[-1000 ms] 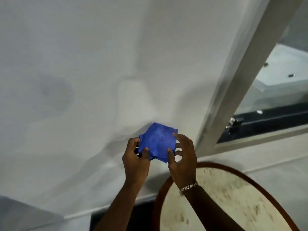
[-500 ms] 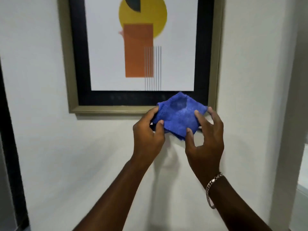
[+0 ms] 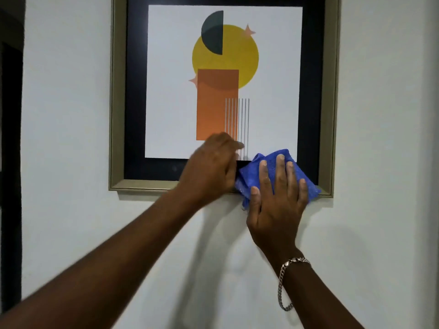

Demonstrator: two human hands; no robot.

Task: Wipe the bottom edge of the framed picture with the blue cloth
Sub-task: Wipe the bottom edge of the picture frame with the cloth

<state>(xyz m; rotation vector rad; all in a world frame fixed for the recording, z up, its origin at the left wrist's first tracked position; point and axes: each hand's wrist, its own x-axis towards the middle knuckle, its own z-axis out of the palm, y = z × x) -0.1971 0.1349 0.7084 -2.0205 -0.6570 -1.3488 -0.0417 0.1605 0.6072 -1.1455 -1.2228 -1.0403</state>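
Note:
A framed picture (image 3: 116,96) with a dull gold frame, black mat and an abstract print hangs on the white wall. Its bottom edge (image 3: 147,185) runs across the middle of the view. The blue cloth (image 3: 251,172) lies bunched over the right part of that edge. My right hand (image 3: 276,200) lies flat on the cloth with fingers spread, pressing it against the frame. My left hand (image 3: 211,167), blurred, sits just left of the cloth at the frame's lower part, touching the cloth's left side; whether it grips the cloth is hidden.
White wall (image 3: 61,115) surrounds the picture on all sides. A dark vertical door frame or opening (image 3: 9,162) stands at the far left edge. A silver chain bracelet (image 3: 285,281) hangs on my right wrist.
The view rose from a table and window to the picture. Both hands carried the cloth up from in front of the wall onto the frame's bottom right edge; my right hand flattened on it.

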